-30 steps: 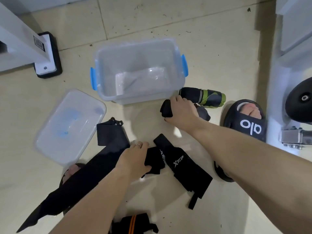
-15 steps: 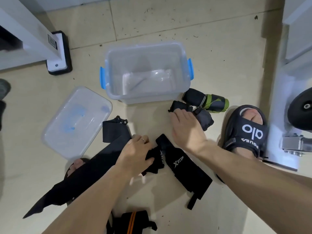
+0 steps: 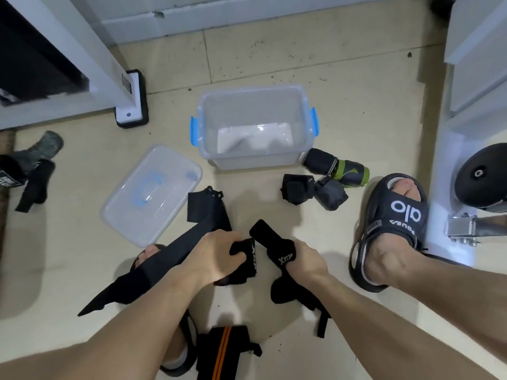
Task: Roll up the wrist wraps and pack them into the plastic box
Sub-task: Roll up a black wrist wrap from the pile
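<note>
Left hand (image 3: pixel 219 256) fingers clamped on wrap (image 3: pixel 247 263); right hand (image 3: pixel 307 260) fingers clamped on second wrap (image 3: pixel 277 249), likely to start rolling. Box (image 3: pixel 255 127) open, empty, ready.

Box (image 3: pixel 255 124): clear glossy plastic, blue clips. Lid (image 3: pixel 148 196): same plastic, left of hands. Wraps (image 3: pixel 277 250): matt black cloth. Floor (image 3: pixel 356 105): smooth beige tile. Sandal (image 3: pixel 395 223): matt rubber.

Clear box (image 3: pixel 255 160) with blue latches (image 3: pixel 194 131); black wraps (image 3: pixel 279 256).
</note>
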`<move>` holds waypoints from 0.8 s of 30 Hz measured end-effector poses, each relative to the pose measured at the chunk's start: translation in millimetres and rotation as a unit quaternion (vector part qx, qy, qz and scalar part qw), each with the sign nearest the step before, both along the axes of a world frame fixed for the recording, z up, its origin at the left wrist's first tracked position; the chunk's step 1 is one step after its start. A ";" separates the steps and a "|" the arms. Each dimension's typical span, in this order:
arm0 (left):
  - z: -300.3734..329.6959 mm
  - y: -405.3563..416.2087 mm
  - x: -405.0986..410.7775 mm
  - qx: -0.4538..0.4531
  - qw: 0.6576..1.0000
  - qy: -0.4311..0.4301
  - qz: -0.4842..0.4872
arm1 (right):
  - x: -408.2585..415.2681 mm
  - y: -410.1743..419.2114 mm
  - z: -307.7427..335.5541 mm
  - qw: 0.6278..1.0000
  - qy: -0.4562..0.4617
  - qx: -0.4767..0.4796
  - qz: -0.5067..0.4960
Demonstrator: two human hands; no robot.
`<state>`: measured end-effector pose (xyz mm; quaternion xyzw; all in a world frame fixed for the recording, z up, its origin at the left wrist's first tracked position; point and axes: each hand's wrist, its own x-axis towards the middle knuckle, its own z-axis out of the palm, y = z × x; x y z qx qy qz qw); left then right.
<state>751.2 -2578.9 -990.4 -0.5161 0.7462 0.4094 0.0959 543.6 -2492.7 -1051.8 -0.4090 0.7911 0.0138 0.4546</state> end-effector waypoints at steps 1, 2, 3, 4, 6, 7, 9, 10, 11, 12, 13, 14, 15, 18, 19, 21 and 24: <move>10.2 -1.3 1.1 0.002 1.000 0.002 0.007 | -4.2 -6.5 11.6 1.000 -0.014 0.006 0.008; 21.3 -3.0 2.0 0.001 1.000 0.008 0.019 | -8.3 -13.7 26.5 1.000 -0.016 0.008 0.026; 33.7 -4.5 2.5 -0.004 0.999 0.019 0.033 | -12.7 -20.7 40.9 0.999 -0.014 -0.003 0.051; 47.3 -5.5 3.1 -0.013 0.998 0.030 0.047 | -16.3 -26.3 54.7 0.997 -0.015 -0.020 0.077; 78.5 -7.1 3.6 -0.032 0.997 0.041 0.052 | -20.7 -36.8 83.3 0.992 -0.044 -0.021 0.116; 93.9 -8.5 3.6 -0.039 0.997 0.045 0.047 | -21.7 -41.3 97.5 0.990 -0.059 -0.009 0.129; 125.9 -11.1 4.5 -0.046 0.996 0.060 0.037 | -22.6 -47.9 130.9 0.987 -0.081 0.010 0.139; 141.7 -12.7 5.6 -0.047 0.996 0.065 0.036 | -22.5 -49.6 147.3 0.986 -0.088 0.017 0.141; 157.9 -13.8 6.1 -0.051 0.996 0.067 0.035 | -22.3 -50.1 164.2 0.985 -0.094 0.027 0.144; 173.8 -15.0 6.6 -0.055 0.995 0.070 0.034 | -22.8 -49.4 179.4 0.984 -0.094 0.040 0.149; 190.2 -15.8 6.3 -0.057 0.995 0.076 0.034 | -23.7 -48.2 193.1 0.983 -0.089 0.049 0.155; 206.7 -16.3 5.1 -0.057 0.994 0.086 0.034 | -25.3 -46.5 205.6 0.983 -0.088 0.051 0.152; 222.5 -17.0 3.7 -0.056 0.993 0.099 0.030 | -27.3 -45.3 217.2 0.984 -0.100 0.043 0.138; 264.9 -17.3 0.8 -0.063 0.989 0.131 -0.002 | -32.7 -45.2 255.9 0.985 -0.163 -0.008 0.061; 275.6 -17.3 0.2 -0.073 0.988 0.132 -0.017 | -34.4 -46.1 269.5 0.984 -0.171 -0.035 0.036; 290.2 -16.0 -0.8 -0.097 0.987 0.118 -0.044 | -36.4 -47.2 294.6 0.979 -0.160 -0.129 -0.010; 292.5 -10.3 1.4 -0.113 0.985 0.113 -0.072 | -29.3 -45.7 324.3 0.945 -0.184 -0.265 -0.054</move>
